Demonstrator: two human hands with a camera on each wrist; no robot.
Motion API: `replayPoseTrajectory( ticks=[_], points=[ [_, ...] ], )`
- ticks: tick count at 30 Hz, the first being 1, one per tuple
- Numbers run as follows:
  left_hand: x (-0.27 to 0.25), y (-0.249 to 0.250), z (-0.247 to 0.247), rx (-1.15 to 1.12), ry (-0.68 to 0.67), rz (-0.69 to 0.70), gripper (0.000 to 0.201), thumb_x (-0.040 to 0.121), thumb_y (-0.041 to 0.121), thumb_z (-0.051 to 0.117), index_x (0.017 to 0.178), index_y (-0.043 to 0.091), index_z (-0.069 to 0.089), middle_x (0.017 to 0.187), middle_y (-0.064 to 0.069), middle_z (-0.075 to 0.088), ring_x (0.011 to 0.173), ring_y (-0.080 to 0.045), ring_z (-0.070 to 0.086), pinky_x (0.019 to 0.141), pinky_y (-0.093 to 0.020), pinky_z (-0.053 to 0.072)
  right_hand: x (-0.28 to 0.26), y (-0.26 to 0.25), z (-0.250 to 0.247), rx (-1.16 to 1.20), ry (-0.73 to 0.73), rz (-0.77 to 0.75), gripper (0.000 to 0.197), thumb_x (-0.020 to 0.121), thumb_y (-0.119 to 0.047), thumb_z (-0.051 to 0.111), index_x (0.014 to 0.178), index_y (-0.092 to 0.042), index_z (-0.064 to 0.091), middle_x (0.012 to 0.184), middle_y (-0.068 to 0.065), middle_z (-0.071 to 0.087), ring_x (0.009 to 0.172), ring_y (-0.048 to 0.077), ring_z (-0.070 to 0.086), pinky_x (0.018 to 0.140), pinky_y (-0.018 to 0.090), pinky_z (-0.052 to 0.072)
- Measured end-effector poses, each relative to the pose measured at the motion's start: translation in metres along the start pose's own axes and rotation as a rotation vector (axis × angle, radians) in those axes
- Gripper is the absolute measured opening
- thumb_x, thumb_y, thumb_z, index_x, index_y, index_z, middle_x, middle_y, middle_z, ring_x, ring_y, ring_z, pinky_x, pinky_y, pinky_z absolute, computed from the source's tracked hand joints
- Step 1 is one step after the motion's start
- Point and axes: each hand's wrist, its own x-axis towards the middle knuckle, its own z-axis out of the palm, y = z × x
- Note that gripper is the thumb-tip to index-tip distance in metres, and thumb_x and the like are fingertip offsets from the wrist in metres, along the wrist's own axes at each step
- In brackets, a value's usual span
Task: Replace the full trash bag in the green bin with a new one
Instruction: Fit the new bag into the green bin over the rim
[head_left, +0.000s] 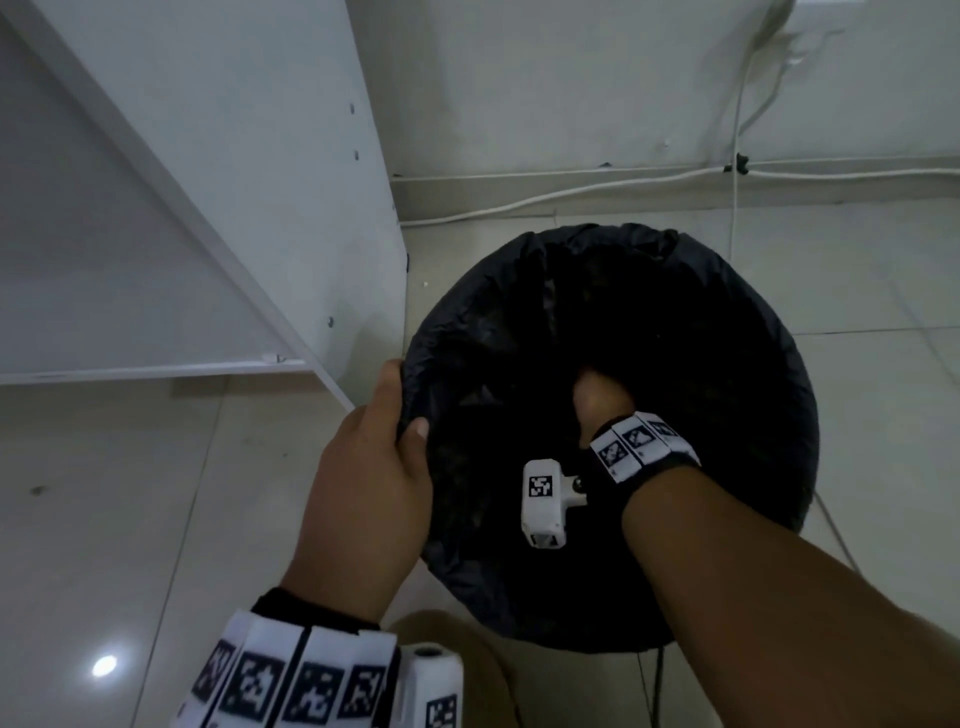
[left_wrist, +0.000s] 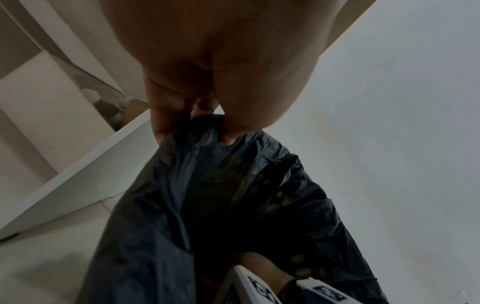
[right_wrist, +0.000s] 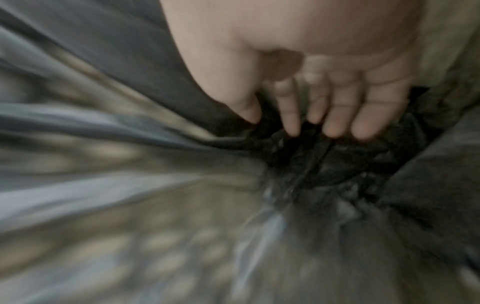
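Observation:
A black trash bag (head_left: 727, 374) is stretched over a round bin on the floor and covers it, so no green shows. My left hand (head_left: 384, 441) pinches the bag's edge at the left rim, thumb inside; the left wrist view shows the fingers (left_wrist: 166, 121) clamped on the bunched black plastic (left_wrist: 215, 185). My right hand (head_left: 602, 400) reaches down inside the bag. In the blurred right wrist view its fingers (right_wrist: 335, 115) are straight and press into the dark folds of the liner (right_wrist: 130, 123).
A white cabinet panel (head_left: 270, 171) stands just left of the bin. White cables (head_left: 571, 192) run along the wall base behind it. Pale floor tiles (head_left: 130, 493) surround the bin, and a thin dark cord (head_left: 660, 686) lies at its near side.

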Motion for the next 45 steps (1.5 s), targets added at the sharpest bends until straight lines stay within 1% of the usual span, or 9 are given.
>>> replayPoseTrajectory(
  ticks=[4,8,12,15,21,27,31,39,45],
  points=[
    [0.004,0.001,0.0,0.016,0.006,0.008,0.052,0.103,0.027,0.041,0.153,0.032,0.031,0.123,0.0,0.063,0.107,-0.014,0.058,0.089,-0.022,0.042,-0.018,0.01,0.021,0.162,-0.298,0.124,0.054,0.092,-0.055,0.045,0.11,-0.008,0.065,0.096,0.011,0.065,0.085,0.029,0.061,0.077,0.04,0.053],
    [0.001,0.005,0.0,0.008,-0.009,0.032,0.051,0.102,0.027,0.041,0.152,0.033,0.032,0.117,0.001,0.063,0.102,-0.015,0.059,0.088,-0.027,0.046,-0.007,0.018,0.054,0.166,-0.464,0.044,0.058,0.094,-0.058,0.04,0.129,-0.014,0.057,0.112,0.006,0.065,0.089,0.024,0.06,0.078,0.036,0.049],
    [0.004,0.001,-0.001,0.021,-0.003,0.044,0.05,0.102,0.026,0.042,0.151,0.031,0.034,0.11,-0.001,0.065,0.096,-0.016,0.06,0.085,-0.031,0.049,0.008,0.017,0.048,0.098,-0.348,-0.072,0.064,0.085,-0.057,0.053,0.134,-0.016,0.056,0.138,0.01,0.057,0.126,0.03,0.054,0.11,0.043,0.04],
    [0.013,0.0,-0.002,-0.003,0.002,0.034,0.048,0.102,0.025,0.042,0.149,0.031,0.035,0.111,0.0,0.065,0.097,-0.017,0.061,0.084,-0.031,0.049,-0.012,0.006,0.029,0.013,-0.352,-0.076,0.079,0.064,-0.068,0.062,0.124,-0.016,0.064,0.125,0.011,0.066,0.112,0.032,0.062,0.105,0.045,0.045],
    [0.03,0.005,0.002,-0.102,0.012,0.021,0.041,0.104,0.023,0.041,0.143,0.032,0.04,0.113,0.002,0.066,0.098,-0.016,0.06,0.076,-0.024,0.04,-0.094,-0.025,-0.042,-0.563,-0.183,-0.589,0.048,0.094,-0.044,0.055,0.086,0.0,0.07,0.087,0.019,0.071,0.085,0.029,0.067,0.079,0.035,0.049],
    [0.045,0.003,0.003,-0.1,0.038,-0.005,0.033,0.104,0.02,0.04,0.135,0.027,0.046,0.113,-0.001,0.065,0.097,-0.02,0.058,0.078,-0.028,0.039,-0.131,-0.026,-0.111,-0.565,0.246,-0.799,0.038,0.088,-0.044,0.062,0.113,-0.015,0.066,0.108,0.001,0.066,0.102,0.019,0.061,0.084,0.024,0.042],
    [0.049,0.007,0.002,-0.097,0.039,-0.007,0.029,0.104,0.018,0.041,0.131,0.023,0.049,0.109,0.001,0.064,0.093,-0.015,0.054,0.077,-0.027,0.037,-0.125,0.005,-0.131,-0.45,0.557,-0.815,0.055,0.08,-0.046,0.064,0.124,-0.014,0.054,0.12,0.012,0.058,0.114,0.031,0.054,0.096,0.046,0.048],
    [0.04,0.0,0.0,-0.25,0.143,-0.204,0.018,0.097,0.033,0.057,0.102,0.018,0.066,0.092,0.003,0.069,0.085,-0.017,0.061,0.066,-0.028,0.042,-0.115,0.04,-0.126,-0.093,0.325,-0.665,0.02,0.096,-0.018,0.052,0.113,-0.019,0.063,0.106,0.006,0.068,0.099,0.028,0.062,0.086,0.039,0.051],
    [0.019,-0.004,0.005,-0.548,0.208,-0.231,0.043,0.082,-0.009,0.062,0.107,0.025,0.072,0.095,0.01,0.075,0.083,0.005,0.069,0.077,-0.014,0.054,-0.099,0.013,-0.12,0.176,0.227,-0.611,0.015,0.092,-0.014,0.062,0.101,-0.012,0.072,0.086,0.003,0.073,0.081,0.02,0.07,0.07,0.03,0.06]
  ],
)
